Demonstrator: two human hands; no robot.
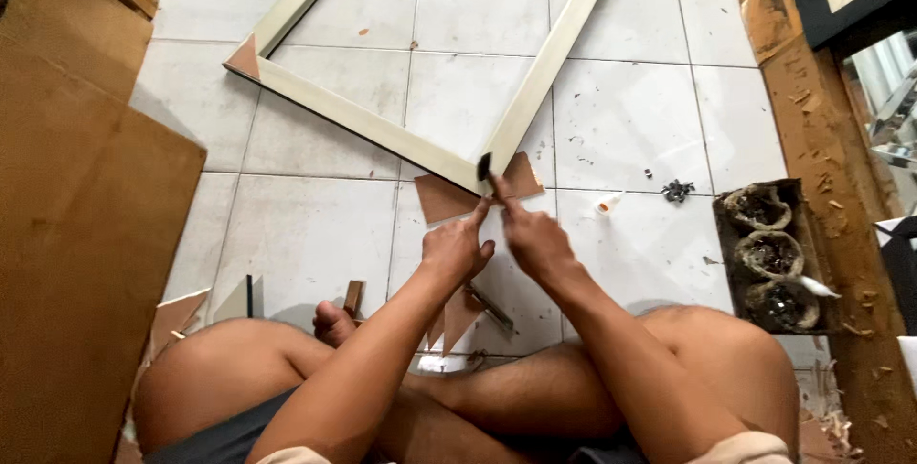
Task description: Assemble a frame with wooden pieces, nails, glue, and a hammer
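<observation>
both hands at the near corner of the cream wooden frame: left hand loosely curled, steadying it, right hand grip pinched on a small dark tool. brown cardboard gusset under that corner, far-left corner already has 1.

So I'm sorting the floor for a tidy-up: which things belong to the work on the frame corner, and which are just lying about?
In use:
left hand
right hand
pale wooden frame
brown triangular corner piece
small dark tool

Lying about:
large brown board
dark tray with three cups
small pile of nails
spare brown triangles
</observation>
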